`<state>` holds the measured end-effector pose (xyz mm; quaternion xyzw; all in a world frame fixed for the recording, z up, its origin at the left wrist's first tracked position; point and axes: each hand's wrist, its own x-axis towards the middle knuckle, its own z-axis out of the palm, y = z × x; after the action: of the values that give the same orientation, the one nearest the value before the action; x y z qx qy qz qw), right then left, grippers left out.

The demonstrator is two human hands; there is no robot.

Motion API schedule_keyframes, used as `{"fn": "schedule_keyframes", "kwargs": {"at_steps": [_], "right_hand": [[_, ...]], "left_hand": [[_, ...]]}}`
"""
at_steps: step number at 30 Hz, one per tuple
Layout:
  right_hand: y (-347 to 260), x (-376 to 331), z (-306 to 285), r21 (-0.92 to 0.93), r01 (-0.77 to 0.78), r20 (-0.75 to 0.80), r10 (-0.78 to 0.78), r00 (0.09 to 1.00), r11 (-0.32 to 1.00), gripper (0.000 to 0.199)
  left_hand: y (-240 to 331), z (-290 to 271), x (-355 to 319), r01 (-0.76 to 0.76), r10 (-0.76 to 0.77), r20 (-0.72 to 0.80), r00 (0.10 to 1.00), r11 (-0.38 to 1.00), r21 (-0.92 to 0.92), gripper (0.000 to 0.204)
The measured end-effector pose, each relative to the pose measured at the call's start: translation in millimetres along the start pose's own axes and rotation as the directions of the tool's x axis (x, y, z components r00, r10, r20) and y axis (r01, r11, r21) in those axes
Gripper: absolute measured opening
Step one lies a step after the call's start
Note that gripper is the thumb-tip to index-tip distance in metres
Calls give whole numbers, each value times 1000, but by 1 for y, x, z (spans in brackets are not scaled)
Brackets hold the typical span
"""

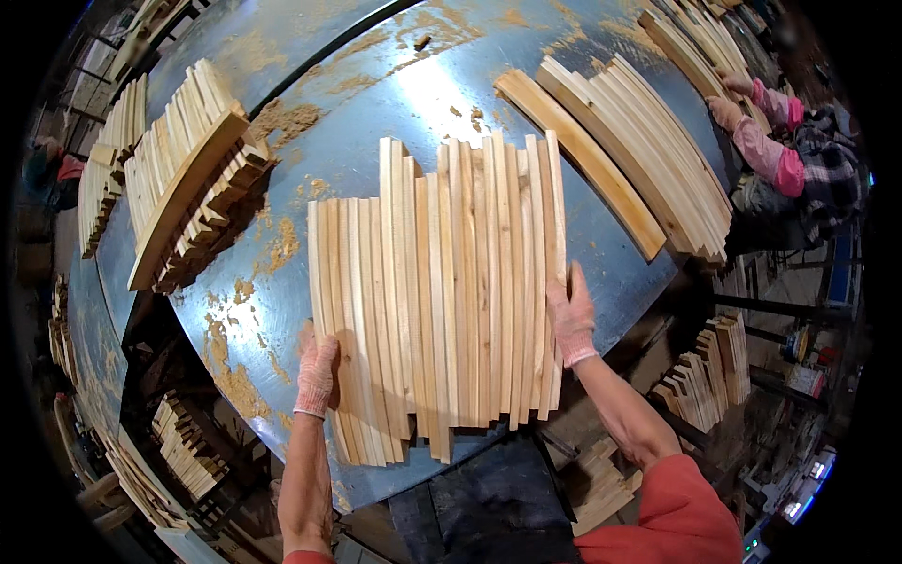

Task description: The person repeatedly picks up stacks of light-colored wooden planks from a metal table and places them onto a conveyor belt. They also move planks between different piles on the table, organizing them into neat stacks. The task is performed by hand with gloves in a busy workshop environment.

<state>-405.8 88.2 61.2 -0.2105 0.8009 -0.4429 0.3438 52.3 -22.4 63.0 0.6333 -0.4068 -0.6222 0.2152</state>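
Observation:
A row of long, pale wooden strips (460, 291) lies side by side on the metal table in front of me, their ends uneven. My left hand (318, 371), in a pinkish work glove, presses on the row's left side near its lower end. Against the right side sits my right hand (569, 315), gloved alike, a little farther up. Both hands close on the row from opposite sides, holding the strips between them. Some fingers are hidden along the outer strips.
Sawdust is scattered over the metal table (348, 122). Stacked strips (639, 141) with a darker board (583, 164) lie at the far right, another stack (188, 141) at the left. Beyond, a co-worker's hands (733, 99) touch more wood. Further stacks sit below table level.

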Motion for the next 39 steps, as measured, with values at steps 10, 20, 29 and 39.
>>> {"fn": "schedule_keyframes", "kwargs": {"at_steps": [10,20,29,39], "right_hand": [[-7,31,-38,212,-342,289,275,917,916,50],[-31,7,-43,172,-428,428,324,844,888,57],[-20,-23,-24,69,-494,519,392,760,867,51],[-146,-162,79,90,-296,765,125,632,951,45]], "left_hand": [[-1,30,-40,281,-203,220,954,859,-428,65],[-37,16,-57,315,-176,350,920,862,-397,82],[-8,-31,-147,263,-186,209,960,855,-446,81],[-51,-143,-324,60,-150,-93,984,781,-622,65]]}}
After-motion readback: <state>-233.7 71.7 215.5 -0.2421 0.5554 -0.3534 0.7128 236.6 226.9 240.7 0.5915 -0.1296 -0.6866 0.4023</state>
